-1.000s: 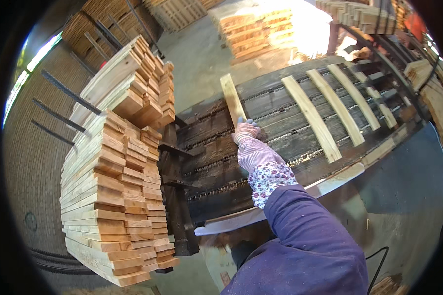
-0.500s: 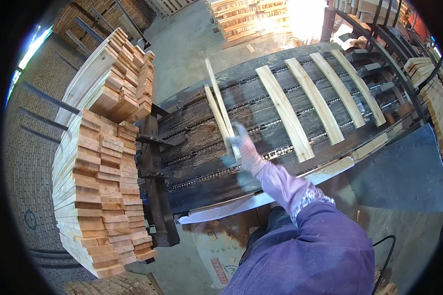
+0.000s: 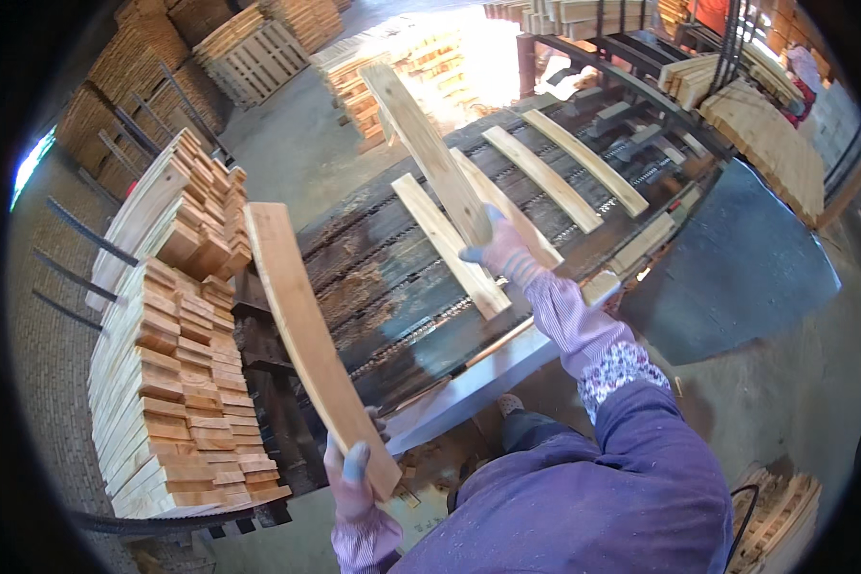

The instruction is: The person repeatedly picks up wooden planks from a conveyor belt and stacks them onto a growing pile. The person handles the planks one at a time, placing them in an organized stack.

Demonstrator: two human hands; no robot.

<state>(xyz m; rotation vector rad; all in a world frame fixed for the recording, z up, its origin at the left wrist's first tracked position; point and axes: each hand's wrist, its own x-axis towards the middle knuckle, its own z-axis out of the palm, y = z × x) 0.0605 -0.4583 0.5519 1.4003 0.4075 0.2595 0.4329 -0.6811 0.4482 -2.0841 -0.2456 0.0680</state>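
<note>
- The left hand [image 3: 352, 475], gloved, was clenched around the near end of a long board [image 3: 311, 340]. The board slanted up and away from the grip, its far end level with the top of the stack [image 3: 177, 383].
- The stack stood just left of that board: sawn boards piled flat in neat tiers, ends facing the person.
- The right hand [image 3: 496, 251], also gloved, grasped a second board [image 3: 426, 153] near its lower end. This board was lifted clear of the conveyor [image 3: 392, 287] and tilted up toward the far side.
- The conveyor ran beyond the stack and to its right. More boards [image 3: 560, 172] lay across its chains, spaced apart and roughly parallel.
- A grey sheet [image 3: 737, 268] lay right of the conveyor, well away from the stack.
- Further piles [image 3: 249, 43] stood on the floor beyond the stack.
- Judgement on technique: with one board in each hand, each held at one end only, the free ends carry a lot of leverage. A firm wrap of all fingers and a wrist kept in line with the board would limit swing.
- The left board would best be lowered flat onto the stack, edges flush with the tier below, so the tiers stay square.
- The right board's raised end should be kept clear of the boards riding on the conveyor.
</note>
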